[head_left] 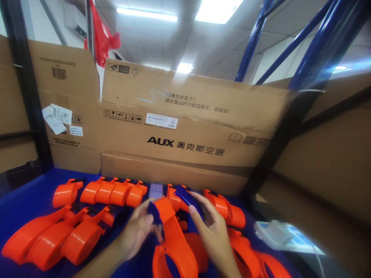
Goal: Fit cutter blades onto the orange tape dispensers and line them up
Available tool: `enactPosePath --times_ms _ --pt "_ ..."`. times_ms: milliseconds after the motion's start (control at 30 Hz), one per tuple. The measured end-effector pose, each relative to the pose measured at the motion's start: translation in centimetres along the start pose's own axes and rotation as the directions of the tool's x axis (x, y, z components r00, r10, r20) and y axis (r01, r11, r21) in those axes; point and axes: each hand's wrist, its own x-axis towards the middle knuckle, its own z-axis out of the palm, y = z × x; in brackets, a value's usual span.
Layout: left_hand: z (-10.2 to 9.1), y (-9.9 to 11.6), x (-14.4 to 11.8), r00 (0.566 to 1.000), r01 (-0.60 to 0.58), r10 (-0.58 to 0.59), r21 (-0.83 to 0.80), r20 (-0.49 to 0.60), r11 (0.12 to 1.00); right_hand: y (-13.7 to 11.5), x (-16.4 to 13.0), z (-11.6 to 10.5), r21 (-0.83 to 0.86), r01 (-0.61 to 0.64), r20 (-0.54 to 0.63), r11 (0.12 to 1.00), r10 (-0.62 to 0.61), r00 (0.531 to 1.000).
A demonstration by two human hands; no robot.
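An orange plastic tape dispenser (176, 231) with a ring-shaped body is raised in front of me. My left hand (140, 227) is closed on its upper end, where a dark blue part (154, 213) sits at the thumb and fingers. To the right, my right hand (210, 222) pinches a long, flat dark blue plastic piece (187, 199) between thumb and fingers. That piece tilts down to the right, apart from the upper end of the dispenser. Behind my hands, more orange dispensers are partly hidden.
Rows of orange dispensers (82, 240) lie on the blue tabletop (17, 199) at left, back and right. A phone (156, 190) stands at the back. Cardboard panels (185, 133) wall the table, with blue posts at right. A white object with a cable (278, 233) lies at far right.
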Motion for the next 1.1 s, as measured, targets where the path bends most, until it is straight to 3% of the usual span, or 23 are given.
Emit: enactPosePath --times_ms 100,267,700,1100 --pt "0.6 0.4 0.2 0.996 -0.049 0.050 0.024 -0.068 0.999 0.1 -0.1 -0.5 0.146 -0.036 -0.008 0.989 0.038 0.999" --pt "1.3 0.8 0.5 0.981 -0.096 0.113 0.113 -0.160 0.989 -0.1 -0.7 -0.6 0.178 -0.002 0.046 0.984 -0.006 0.999" --pt "1.9 0.9 0.4 0.972 -0.134 0.155 0.128 -0.178 0.983 -0.4 -1.1 0.3 0.078 0.037 0.146 0.996 -0.048 0.988" --pt "2.2 1.2 0.2 0.977 -0.121 0.139 0.113 -0.163 0.986 -0.9 -1.1 0.9 0.073 -0.012 0.146 0.997 0.001 0.989"
